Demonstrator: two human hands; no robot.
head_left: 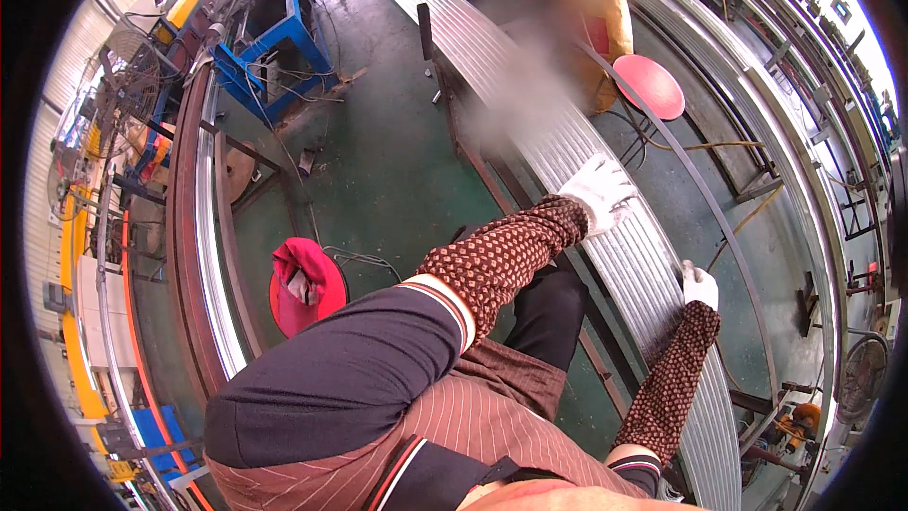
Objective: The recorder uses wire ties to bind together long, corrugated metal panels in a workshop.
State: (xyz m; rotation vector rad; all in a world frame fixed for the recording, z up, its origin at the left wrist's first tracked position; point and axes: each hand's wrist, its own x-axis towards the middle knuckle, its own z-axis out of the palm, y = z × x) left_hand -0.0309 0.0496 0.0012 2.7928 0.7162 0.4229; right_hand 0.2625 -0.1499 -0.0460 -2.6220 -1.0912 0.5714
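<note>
A long row of silvery metal profiles [643, 270] lies side by side on a dark steel rack [498, 191], running from the far left toward me at the lower right. My left hand [601, 194], in a white glove, rests on top of the profiles with its fingers spread. Nearer to me, my right hand [700, 286], also gloved in white, is curled at the right edge of the row, closed around the outermost profile; part of its grip is hidden. Brown patterned sleeves cover both forearms. A blur hides the profiles beyond my left hand.
Left of me stands a red-topped stool [307, 286] with cloth on it. A pink round stool [649, 87] is beyond the rack. A thin curved metal strip [705, 194] stretches along the right side. Farther off stand a blue metal frame [284, 57] and more long profiles [757, 85].
</note>
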